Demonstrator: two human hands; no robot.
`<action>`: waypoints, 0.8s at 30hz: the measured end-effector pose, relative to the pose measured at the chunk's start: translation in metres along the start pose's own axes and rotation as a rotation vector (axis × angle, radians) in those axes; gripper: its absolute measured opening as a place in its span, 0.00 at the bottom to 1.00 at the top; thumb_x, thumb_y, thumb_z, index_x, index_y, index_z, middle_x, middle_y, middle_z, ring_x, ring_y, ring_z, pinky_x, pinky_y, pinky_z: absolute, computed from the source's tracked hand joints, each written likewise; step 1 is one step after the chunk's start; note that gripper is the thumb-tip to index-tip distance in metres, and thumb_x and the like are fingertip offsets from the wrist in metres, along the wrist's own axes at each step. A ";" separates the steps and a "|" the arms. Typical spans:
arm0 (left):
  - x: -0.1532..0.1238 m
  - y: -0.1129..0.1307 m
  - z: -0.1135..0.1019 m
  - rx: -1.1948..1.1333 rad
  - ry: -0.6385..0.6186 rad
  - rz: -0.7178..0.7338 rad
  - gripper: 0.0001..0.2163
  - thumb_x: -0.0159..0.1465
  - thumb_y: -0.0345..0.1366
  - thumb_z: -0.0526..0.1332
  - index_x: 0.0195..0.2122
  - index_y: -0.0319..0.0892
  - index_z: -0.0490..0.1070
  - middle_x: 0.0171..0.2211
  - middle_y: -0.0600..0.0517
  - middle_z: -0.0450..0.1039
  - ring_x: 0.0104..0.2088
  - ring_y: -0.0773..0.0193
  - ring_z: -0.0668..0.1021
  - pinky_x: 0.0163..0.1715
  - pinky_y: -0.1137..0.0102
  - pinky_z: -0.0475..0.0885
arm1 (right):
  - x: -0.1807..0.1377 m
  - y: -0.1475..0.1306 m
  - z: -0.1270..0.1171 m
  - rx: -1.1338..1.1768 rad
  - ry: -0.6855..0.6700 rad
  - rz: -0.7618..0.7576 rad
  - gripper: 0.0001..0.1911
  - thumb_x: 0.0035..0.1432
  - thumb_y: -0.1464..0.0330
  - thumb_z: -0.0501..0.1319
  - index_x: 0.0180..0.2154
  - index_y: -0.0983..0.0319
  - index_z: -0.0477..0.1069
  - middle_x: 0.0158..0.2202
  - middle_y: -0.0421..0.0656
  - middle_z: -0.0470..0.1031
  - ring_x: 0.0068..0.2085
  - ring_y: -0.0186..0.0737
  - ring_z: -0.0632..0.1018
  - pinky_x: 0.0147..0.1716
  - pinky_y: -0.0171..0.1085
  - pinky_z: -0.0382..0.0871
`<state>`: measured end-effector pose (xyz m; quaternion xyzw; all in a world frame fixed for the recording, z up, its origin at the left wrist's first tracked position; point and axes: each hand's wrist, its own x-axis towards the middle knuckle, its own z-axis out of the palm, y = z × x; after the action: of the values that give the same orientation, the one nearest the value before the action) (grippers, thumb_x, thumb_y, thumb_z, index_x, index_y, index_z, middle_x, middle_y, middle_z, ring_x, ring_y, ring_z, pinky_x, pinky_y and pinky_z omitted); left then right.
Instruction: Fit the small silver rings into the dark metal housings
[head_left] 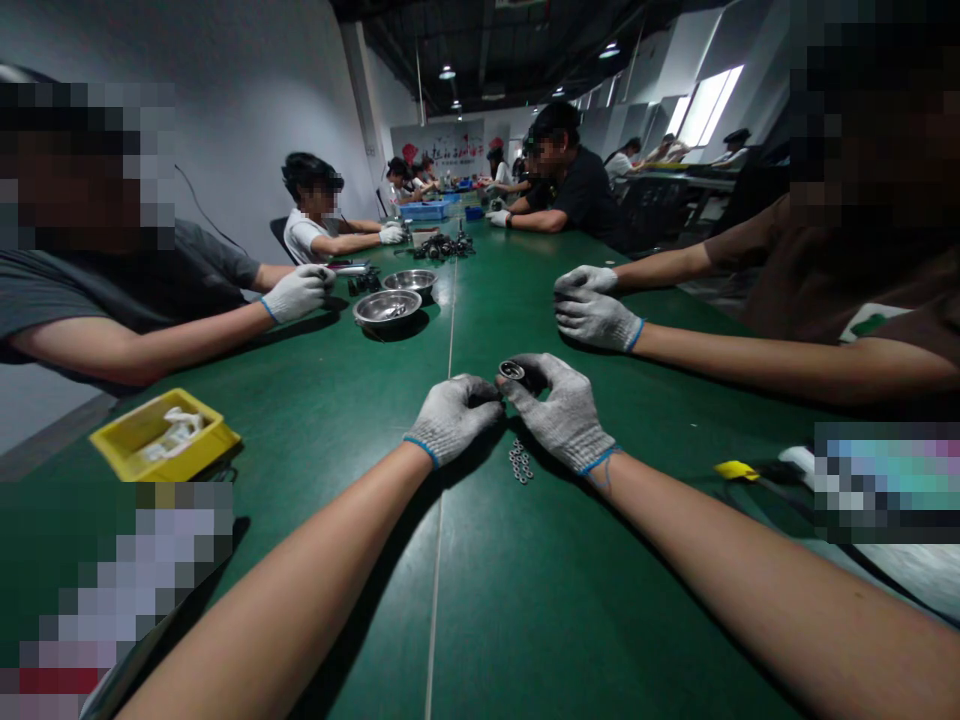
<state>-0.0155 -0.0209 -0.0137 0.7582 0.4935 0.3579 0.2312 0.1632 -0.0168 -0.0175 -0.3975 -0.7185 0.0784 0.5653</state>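
My right hand [564, 405], in a white knitted glove with a blue cuff, is closed around a small dark cylindrical part [512, 371]. Its round, shiny metal rim faces up, while my fingers cover most of its body. My left hand [459, 415], gloved the same way, is pinched close beside that part. Whatever lies between its fingertips is hidden or too small to name. Just below my hands, several small metal rings [520, 462], perhaps nuts, lie in a loose cluster on the green table [382, 600].
Two metal bowls [387, 310] stand ahead to the left, with dark parts [442, 246] heaped beyond. A yellow bin [166, 435] holds white items at left. Gloved co-workers' hands [298, 293] rest nearby on both sides. A cable with a yellow piece [736, 470] lies right.
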 end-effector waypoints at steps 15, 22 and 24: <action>0.001 -0.001 0.002 -0.042 0.022 -0.044 0.05 0.60 0.34 0.68 0.36 0.40 0.80 0.35 0.50 0.83 0.36 0.59 0.83 0.40 0.67 0.77 | 0.000 -0.001 0.000 0.002 -0.016 -0.004 0.15 0.63 0.54 0.66 0.40 0.59 0.79 0.36 0.46 0.82 0.36 0.45 0.81 0.39 0.43 0.78; 0.001 -0.002 0.002 -0.042 -0.005 -0.019 0.05 0.60 0.33 0.68 0.37 0.41 0.81 0.37 0.50 0.84 0.39 0.58 0.84 0.43 0.66 0.78 | 0.000 -0.003 -0.001 0.011 -0.011 0.013 0.15 0.62 0.54 0.67 0.40 0.59 0.79 0.36 0.45 0.82 0.36 0.45 0.81 0.40 0.44 0.79; 0.001 -0.003 0.003 -0.057 0.005 -0.029 0.05 0.60 0.34 0.68 0.38 0.41 0.81 0.37 0.50 0.84 0.38 0.58 0.84 0.42 0.67 0.78 | 0.000 -0.003 -0.001 0.017 -0.015 0.005 0.15 0.62 0.54 0.67 0.40 0.59 0.79 0.36 0.45 0.82 0.36 0.45 0.81 0.40 0.43 0.79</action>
<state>-0.0143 -0.0185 -0.0170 0.7433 0.4945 0.3703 0.2566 0.1625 -0.0195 -0.0150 -0.3938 -0.7210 0.0892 0.5631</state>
